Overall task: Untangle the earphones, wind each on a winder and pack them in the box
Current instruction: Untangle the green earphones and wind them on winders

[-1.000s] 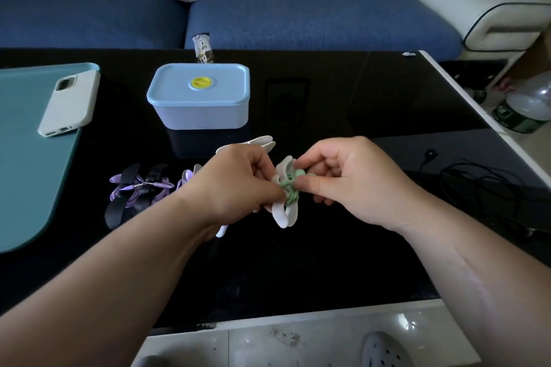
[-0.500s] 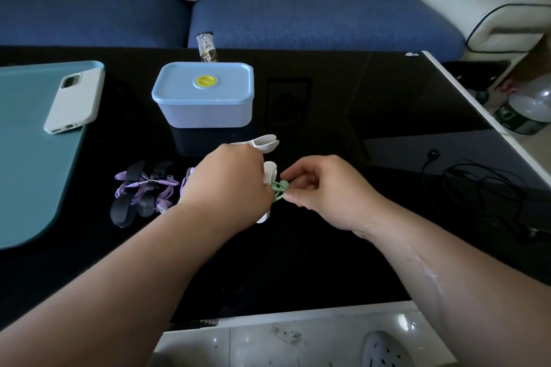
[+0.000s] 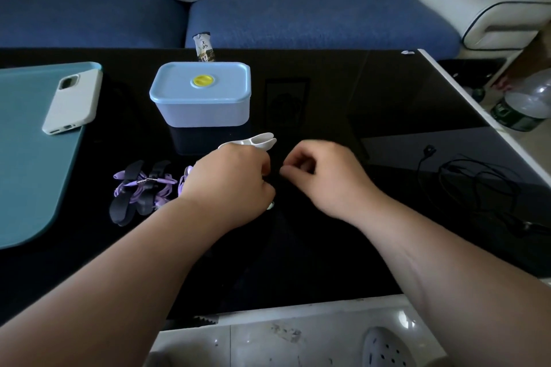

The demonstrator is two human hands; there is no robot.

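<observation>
Head view: wound green set goes down by the box

Head camera shows both hands low over the black table (image 3: 372,104), just in front of the closed pale-blue box (image 3: 202,95). A second ago they were raised together, turning a white winder wrapped in green cord between the fingers. Now the left hand (image 3: 229,185) has dropped to the tabletop, curled over that winder so that only a small white-and-green tip (image 3: 270,205) peeks out below the knuckles; the green cord itself is hidden. The right hand (image 3: 325,176) has let go and sits just beside it, fingers loosely curled around nothing I can see.

A second white winder (image 3: 256,140) lies bare between the left hand and the box. To the left, the purple earphones (image 3: 143,185) rest already wound on black winders. Far right, a loose black earphone cable (image 3: 477,188) sprawls untouched.

My reading: winding of the green set looks finished, and this is the set-down. What remains is likely the black cable, for which the spare winder seems meant, then lifting the lid, which is still on, and packing everything inside
</observation>
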